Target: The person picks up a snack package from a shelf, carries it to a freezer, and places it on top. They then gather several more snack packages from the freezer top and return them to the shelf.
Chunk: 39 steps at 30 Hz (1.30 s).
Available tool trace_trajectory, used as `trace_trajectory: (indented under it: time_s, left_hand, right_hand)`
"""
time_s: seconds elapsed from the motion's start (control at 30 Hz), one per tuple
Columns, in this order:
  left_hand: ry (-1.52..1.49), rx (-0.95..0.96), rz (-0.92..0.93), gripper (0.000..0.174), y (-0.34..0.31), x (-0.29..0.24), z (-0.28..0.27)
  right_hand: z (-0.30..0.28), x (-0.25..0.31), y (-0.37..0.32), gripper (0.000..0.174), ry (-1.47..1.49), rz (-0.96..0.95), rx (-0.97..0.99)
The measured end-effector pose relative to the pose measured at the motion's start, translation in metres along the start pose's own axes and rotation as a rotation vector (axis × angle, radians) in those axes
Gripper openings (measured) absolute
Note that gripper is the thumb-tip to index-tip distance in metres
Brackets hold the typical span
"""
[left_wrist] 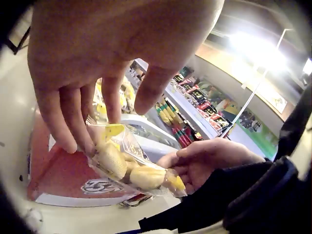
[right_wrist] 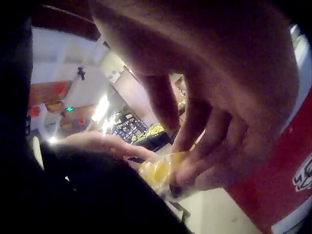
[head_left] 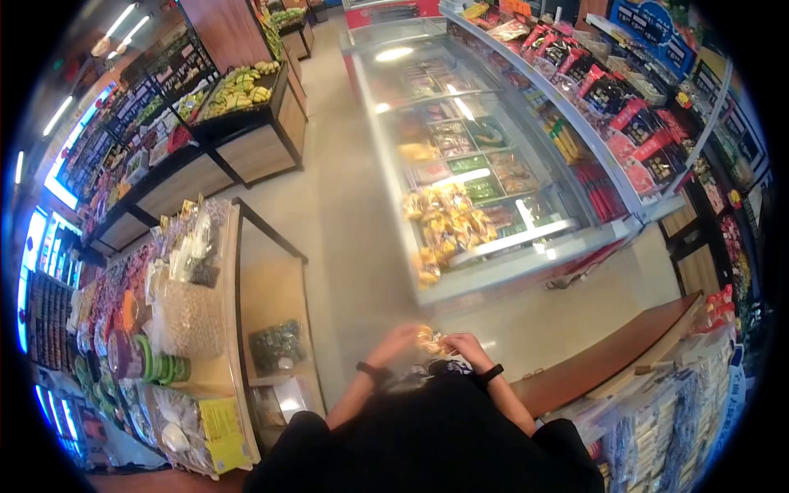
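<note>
The left hand (left_wrist: 112, 48) and right hand (left_wrist: 209, 161) are pinching opposite ends of the snack bag (left_wrist: 131, 168); tugging harder is probably risking a split.

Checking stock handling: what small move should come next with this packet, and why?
Probably level the packet for a look: the left hand pinches its upper edge, the right hand grips its lower end, and it hangs tilted between them.

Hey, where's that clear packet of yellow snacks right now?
The clear packet is held between the left hand and right hand, low in the middle of the head view, in front of the person's body, with the chest freezer beyond.
</note>
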<state>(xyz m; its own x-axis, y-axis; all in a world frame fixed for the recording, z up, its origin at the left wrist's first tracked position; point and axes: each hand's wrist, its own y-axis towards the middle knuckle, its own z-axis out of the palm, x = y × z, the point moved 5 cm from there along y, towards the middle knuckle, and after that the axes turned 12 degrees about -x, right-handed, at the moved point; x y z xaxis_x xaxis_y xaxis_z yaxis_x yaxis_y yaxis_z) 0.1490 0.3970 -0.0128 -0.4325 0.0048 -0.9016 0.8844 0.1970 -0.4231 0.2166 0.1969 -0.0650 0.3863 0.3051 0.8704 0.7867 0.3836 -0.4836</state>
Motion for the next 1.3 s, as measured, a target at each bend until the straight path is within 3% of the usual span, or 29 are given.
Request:
trace_trajectory:
  time_s: [0.13, 0.3, 0.33, 0.4, 0.5, 0.6, 0.7, 0.87, 0.97, 1.0, 1.07, 1.13, 1.23, 1.27, 1.3]
  left_hand:
    - [0.220, -0.027, 0.162, 0.033, 0.074, -0.011, -0.029]
    - [0.227, 0.039, 0.150, 0.027, 0.142, -0.046, -0.035]
    - [0.210, 0.033, 0.138, 0.026, 0.152, -0.051, -0.033]
    - [0.160, 0.080, 0.072, 0.026, 0.178, -0.055, -0.033]
    - [0.019, 0.136, 0.122, 0.028, 0.211, -0.059, -0.034]
    - [0.211, 0.219, 0.175, 0.029, 0.243, -0.059, -0.025]
    - [0.532, 0.237, 0.371, 0.030, 0.246, -0.099, -0.018]
    - [0.713, 0.212, 0.797, 0.028, 0.299, -0.057, -0.022]
    - [0.797, 0.307, 0.625, 0.033, 0.298, -0.072, -0.020]
    - [0.753, 0.351, 0.798, 0.033, 0.300, -0.070, -0.020]
    - [0.726, 0.413, 0.690, 0.036, 0.303, -0.065, -0.025]
    - [0.703, 0.472, 0.545, 0.039, 0.300, -0.097, -0.027]
    - [0.624, 0.365, 0.782, 0.035, 0.282, -0.125, -0.036]
    - [0.509, 0.307, 0.819, 0.029, 0.276, -0.131, -0.036]
    - [0.558, 0.364, 0.840, 0.028, 0.271, -0.127, -0.034]
  right_hand:
    - [0.008, 0.018, 0.053, 0.024, -0.162, -0.310, -0.054]
    - [0.007, 0.059, 0.081, 0.023, -0.023, -0.124, -0.263]
    - [0.006, 0.060, 0.091, 0.025, -0.149, -0.218, -0.360]
    - [0.003, 0.073, 0.098, 0.027, -0.152, -0.262, -0.489]
    - [0.010, 0.091, 0.107, 0.030, -0.176, -0.273, -0.608]
    - [0.017, 0.075, 0.135, 0.031, -0.256, -0.393, -0.736]
    - [0.031, 0.056, 0.161, 0.032, -0.274, -0.154, -0.933]
    - [0.046, 0.082, 0.152, 0.033, -0.060, 0.064, -1.051]
    - [0.057, 0.066, 0.152, 0.037, -0.044, -0.087, -1.205]
    - [0.063, 0.064, 0.151, 0.041, -0.080, -0.121, -1.249]
    - [0.078, 0.067, 0.144, 0.042, -0.129, -0.060, -1.267]
    - [0.081, 0.071, 0.147, 0.047, -0.174, -0.046, -1.297]
    - [0.092, 0.078, 0.120, 0.047, -0.082, -0.013, -1.502]
    - [0.098, 0.065, 0.110, 0.047, 0.019, 0.016, -1.558]
    - [0.104, 0.037, 0.102, 0.047, 0.119, 0.042, -1.619]
